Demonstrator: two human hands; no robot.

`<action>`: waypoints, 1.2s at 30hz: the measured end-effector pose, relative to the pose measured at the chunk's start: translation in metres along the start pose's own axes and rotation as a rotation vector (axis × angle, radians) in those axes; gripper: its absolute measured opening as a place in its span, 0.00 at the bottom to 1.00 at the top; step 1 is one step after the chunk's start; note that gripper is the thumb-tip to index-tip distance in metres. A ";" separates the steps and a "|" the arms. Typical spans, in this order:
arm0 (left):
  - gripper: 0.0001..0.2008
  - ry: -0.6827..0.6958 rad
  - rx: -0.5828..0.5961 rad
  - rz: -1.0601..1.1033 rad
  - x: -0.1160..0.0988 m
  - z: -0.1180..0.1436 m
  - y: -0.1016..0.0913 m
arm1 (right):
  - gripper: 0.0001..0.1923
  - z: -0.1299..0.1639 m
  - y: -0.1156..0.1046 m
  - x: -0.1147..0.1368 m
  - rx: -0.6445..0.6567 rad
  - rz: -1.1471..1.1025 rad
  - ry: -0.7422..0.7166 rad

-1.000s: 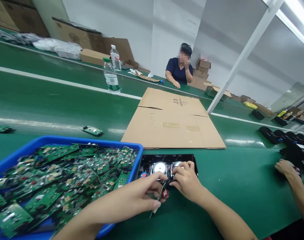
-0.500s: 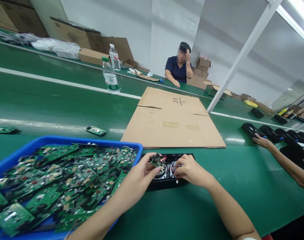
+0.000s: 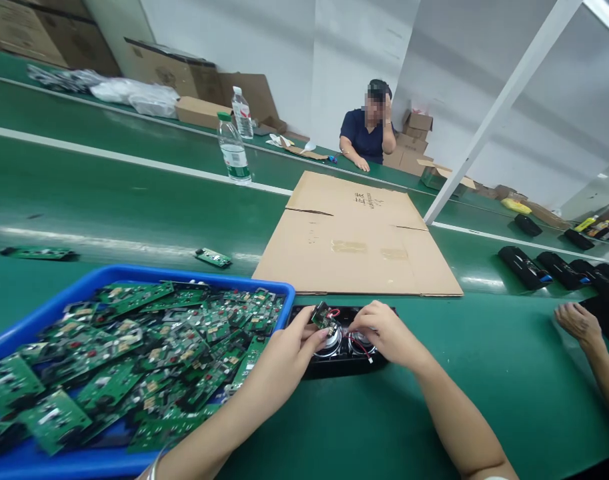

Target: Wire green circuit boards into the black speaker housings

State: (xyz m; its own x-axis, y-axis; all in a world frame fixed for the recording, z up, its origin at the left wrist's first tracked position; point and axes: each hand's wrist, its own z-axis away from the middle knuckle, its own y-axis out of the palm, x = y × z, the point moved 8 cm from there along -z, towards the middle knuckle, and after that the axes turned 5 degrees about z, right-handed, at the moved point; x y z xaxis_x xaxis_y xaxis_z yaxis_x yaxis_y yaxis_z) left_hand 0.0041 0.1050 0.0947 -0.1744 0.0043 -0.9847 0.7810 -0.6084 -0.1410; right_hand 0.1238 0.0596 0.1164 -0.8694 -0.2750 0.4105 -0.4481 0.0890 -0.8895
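A black speaker housing (image 3: pixel 347 357) with two round silver drivers lies on the green belt just right of the blue bin. My left hand (image 3: pixel 289 357) pinches a small green circuit board (image 3: pixel 322 316) above the left driver. My right hand (image 3: pixel 387 335) rests on the right driver, its fingers on the thin red and black wires (image 3: pixel 360 346) that run from the board.
The blue bin (image 3: pixel 49 310) holds several green circuit boards. Flat cardboard (image 3: pixel 357 240) lies behind the housing. Two loose boards (image 3: pixel 213 257) sit on the belt, and water bottles (image 3: pixel 233 148) stand farther back. A co-worker's hand (image 3: pixel 579 323) is near black housings (image 3: pixel 524 267) at right. Another person sits across.
My left hand has lifted the small board from the near edge of the housing up over the left driver. The co-worker's hand drew back from the black housings toward the near edge.
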 end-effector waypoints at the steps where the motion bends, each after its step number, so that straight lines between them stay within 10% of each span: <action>1: 0.16 -0.006 0.000 0.008 0.001 -0.001 0.000 | 0.15 0.003 0.000 -0.002 0.046 0.065 -0.027; 6: 0.15 -0.058 -0.004 0.106 0.007 -0.002 0.001 | 0.11 0.010 0.007 0.000 0.241 0.103 -0.162; 17: 0.14 -0.060 0.034 -0.100 0.005 0.000 0.005 | 0.05 -0.005 0.017 -0.005 -0.049 -0.375 0.048; 36: 0.11 0.132 -0.005 -0.286 0.011 -0.002 0.017 | 0.13 0.007 0.025 0.030 -0.374 0.435 -0.164</action>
State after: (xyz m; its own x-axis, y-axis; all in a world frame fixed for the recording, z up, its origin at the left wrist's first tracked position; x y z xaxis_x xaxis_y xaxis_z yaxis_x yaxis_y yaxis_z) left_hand 0.0166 0.0969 0.0813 -0.3078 0.2780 -0.9099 0.7148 -0.5637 -0.4140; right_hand 0.0877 0.0465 0.1048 -0.9596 -0.2787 -0.0388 -0.1262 0.5495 -0.8259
